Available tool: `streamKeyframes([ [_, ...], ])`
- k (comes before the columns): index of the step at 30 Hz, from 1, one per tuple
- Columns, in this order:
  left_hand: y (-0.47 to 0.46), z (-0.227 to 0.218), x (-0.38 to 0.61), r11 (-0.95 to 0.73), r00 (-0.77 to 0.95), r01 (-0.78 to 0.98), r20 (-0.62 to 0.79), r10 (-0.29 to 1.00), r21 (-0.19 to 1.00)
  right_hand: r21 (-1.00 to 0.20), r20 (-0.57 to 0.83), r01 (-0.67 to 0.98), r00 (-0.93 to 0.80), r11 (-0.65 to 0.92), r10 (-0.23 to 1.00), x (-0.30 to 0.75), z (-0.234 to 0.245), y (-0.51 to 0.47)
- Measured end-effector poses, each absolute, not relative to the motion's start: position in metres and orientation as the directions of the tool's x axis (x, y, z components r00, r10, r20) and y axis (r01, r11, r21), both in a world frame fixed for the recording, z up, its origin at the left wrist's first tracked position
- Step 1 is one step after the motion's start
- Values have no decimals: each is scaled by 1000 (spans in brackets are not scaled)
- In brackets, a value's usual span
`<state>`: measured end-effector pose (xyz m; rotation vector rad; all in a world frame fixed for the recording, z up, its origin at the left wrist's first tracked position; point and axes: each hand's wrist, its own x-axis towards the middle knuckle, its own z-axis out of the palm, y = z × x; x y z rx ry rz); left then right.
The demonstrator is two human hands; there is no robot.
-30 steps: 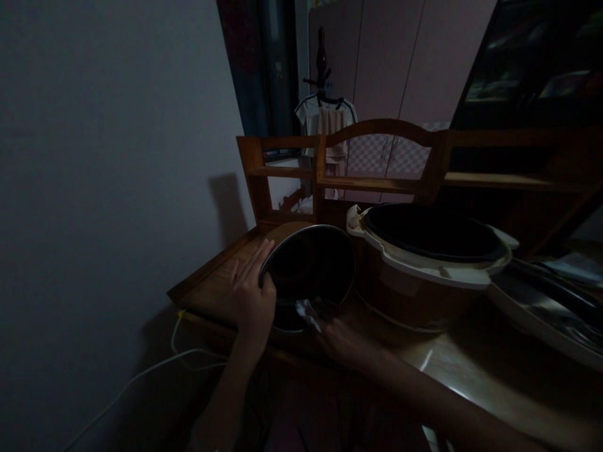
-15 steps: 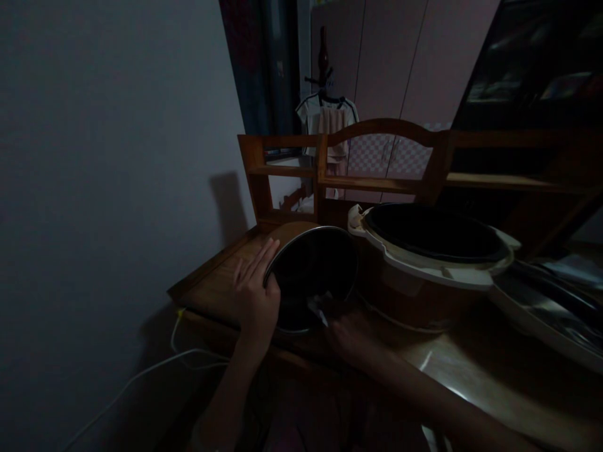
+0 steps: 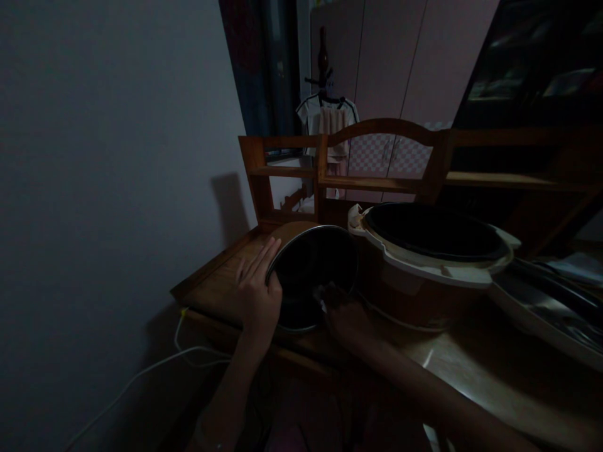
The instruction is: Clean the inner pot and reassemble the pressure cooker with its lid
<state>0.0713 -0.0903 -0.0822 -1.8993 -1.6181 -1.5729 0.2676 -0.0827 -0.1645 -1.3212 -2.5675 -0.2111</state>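
Observation:
A dark inner pot with a shiny metal rim lies tipped on its side on the wooden table, its mouth facing me. My left hand clasps the pot's left rim, thumb over the edge and fingers along the outside. My right hand reaches into the pot's mouth and is closed on a small pale cloth, mostly hidden in the dim light. Right of the pot stands the open rice cooker body with a cream rim.
A wooden shelf rack stands at the back of the table. The cooker's open lid lies at the right. A white cable hangs off the table's left edge beside the grey wall. Clothes hang on a stand behind.
My right hand has pushed the cloth up and deeper into the pot's mouth, so less of the cloth shows. My left hand keeps its hold on the rim.

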Motion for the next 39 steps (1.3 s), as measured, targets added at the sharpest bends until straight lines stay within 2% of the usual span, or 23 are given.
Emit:
streamKeyframes([
  [2, -91, -82, 72, -383, -164, 802, 786, 596, 458, -4, 282, 824, -543, 567, 791, 262, -165, -81],
  [6, -89, -82, 72, -382, -172, 799, 785, 595, 464, -99, 101, 847, -513, 522, 853, 245, -162, -93],
  [8, -88, -83, 72, -383, -175, 796, 784, 595, 468, -124, 68, 848, -511, 515, 857, 234, -159, -102],
  [12, -87, -83, 71, -378, -172, 801, 784, 596, 464, -231, 128, 830, -492, 509, 861, 218, -151, -117],
  [15, -86, -82, 70, -374, -174, 804, 784, 596, 462, -356, 177, 757, -521, 548, 835, 220, -145, -121],
  [18, -85, -82, 69, -384, -172, 800, 788, 592, 462, -412, 221, 680, -572, 607, 790, 231, -146, -120],
  [22, -82, -82, 66, -384, -179, 792, 782, 597, 474, -366, 205, 650, -642, 666, 739, 249, -157, -111],
  [29, -76, -83, 64, -371, -153, 808, 771, 618, 458, -142, 283, 751, -594, 645, 753, 269, -158, -81],
  [39, -68, -81, 55, -326, -132, 847, 760, 636, 420, -120, 382, 675, -645, 728, 662, 273, -133, -72],
])
